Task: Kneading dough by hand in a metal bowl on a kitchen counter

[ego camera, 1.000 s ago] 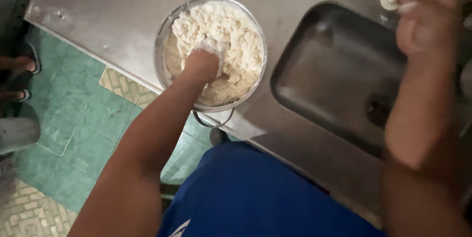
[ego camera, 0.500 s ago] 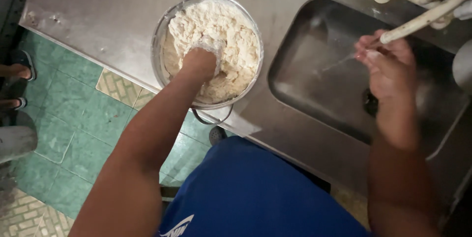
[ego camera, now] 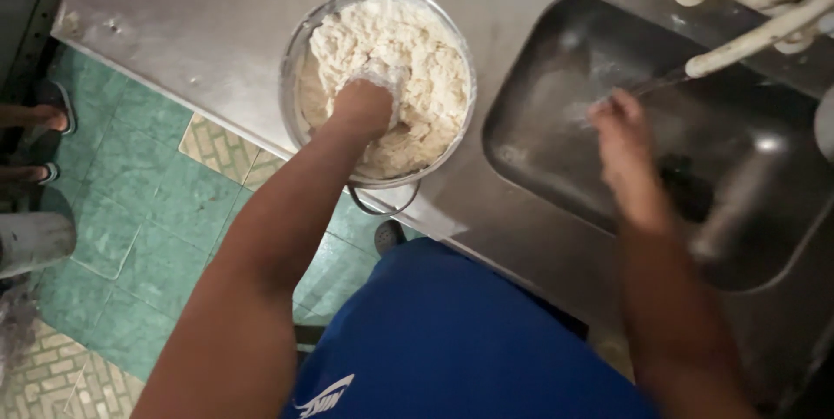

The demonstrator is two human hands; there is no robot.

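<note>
The head view is showing the left hand sinking into pale, shaggy dough, fingers buried so their curl cannot be told. The dough is filling a metal bowl sitting at the near edge of the steel counter. To the right, the right hand is hovering over the sink, fingers loosely open and holding nothing, under the white tap spout, apparently catching water.
</note>
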